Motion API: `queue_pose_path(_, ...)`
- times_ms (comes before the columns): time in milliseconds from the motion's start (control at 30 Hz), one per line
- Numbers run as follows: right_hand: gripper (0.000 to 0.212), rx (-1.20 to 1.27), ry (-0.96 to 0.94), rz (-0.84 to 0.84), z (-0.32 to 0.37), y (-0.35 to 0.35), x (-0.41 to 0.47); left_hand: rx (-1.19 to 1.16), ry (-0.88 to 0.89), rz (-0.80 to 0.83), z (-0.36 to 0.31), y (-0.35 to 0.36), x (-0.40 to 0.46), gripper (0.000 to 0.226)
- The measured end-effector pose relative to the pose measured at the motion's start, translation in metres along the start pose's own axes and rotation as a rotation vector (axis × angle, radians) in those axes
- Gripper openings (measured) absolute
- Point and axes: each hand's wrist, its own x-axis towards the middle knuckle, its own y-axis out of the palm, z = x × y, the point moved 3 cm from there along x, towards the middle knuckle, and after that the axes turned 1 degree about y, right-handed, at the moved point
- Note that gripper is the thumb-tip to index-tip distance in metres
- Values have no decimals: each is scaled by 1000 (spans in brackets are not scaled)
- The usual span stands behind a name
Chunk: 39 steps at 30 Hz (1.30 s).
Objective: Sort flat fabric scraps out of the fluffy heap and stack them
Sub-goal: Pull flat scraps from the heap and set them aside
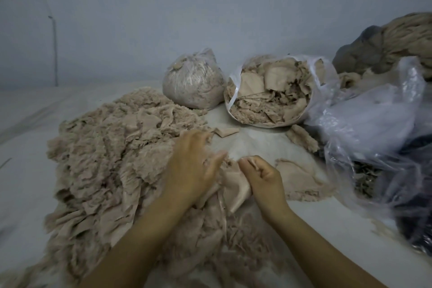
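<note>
A: R hand (261,177)?
B: Fingers curled, pinching a smooth flat scrap (236,188) that drapes down between both hands.
A: L hand (191,161)?
B: Fingers spread & relaxed, resting on the edge of the fluffy heap (105,161), just beside that scrap. Heap runs off to its left & back toward the person.
A: Other flat ones?
B: A small pile (301,177) just right of R hand; one folded bit (225,132) just beyond L fingertips. Open bag (271,91) of scraps farther past both hands.

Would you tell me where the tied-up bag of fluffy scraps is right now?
In the head view, the tied bag sits at the back centre of the white surface, just behind the fluffy heap and immediately left of the open bag.
</note>
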Motion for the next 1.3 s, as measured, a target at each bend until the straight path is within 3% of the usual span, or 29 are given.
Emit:
queue_pose_path(100,32,-51,-24,-85,5,1,1,-471,-111,426,-17,38,-10,30)
queue_pose_path(200,36,4,66,-355,5,-25,4,-449,-249,350,17,47,-20,38)
queue_pose_path(267,36,-50,76,-419,1,-45,7,-400,-351,295,41,39,-25,40)
queue_pose_path(367,34,-123,98,-341,-3,-44,9,-630,-496,419,33,35,-27,39)
queue_pose_path(533,35,-30,128,-279,-5,-19,8,-1041,-755,580,-19,56,-29,30)
queue_pose_path(600,34,-56,95,-334,-1,-24,9,-1051,-761,505,-26,57,-30,20)
queue_pose_path(700,36,-176,87,-378,2,-34,5,-987,-821,248,-18,52,-29,26)
queue_pose_path(767,37,-226,127,-341,-2,-36,-1,-964,-826,194,-12,47,-25,27)
queue_pose_path(900,57,-146,312,-4,-3,-27,-7,-927,-647,465,-17,42,-23,30)
queue_pose_path(1000,32,70,363,245,2,-16,-11,-908,-583,561,-21,44,-23,28)
queue_pose_path(1067,22,57,346,191,-1,-16,-10,-923,-620,449,-16,44,-20,23)
queue_pose_path(1167,28,73,325,-41,-5,-30,-4,-912,-756,234,4,40,-17,26)
queue_pose_path(1300,29,95,305,-103,-8,-35,-1,-828,-750,401,-1,46,-22,40)
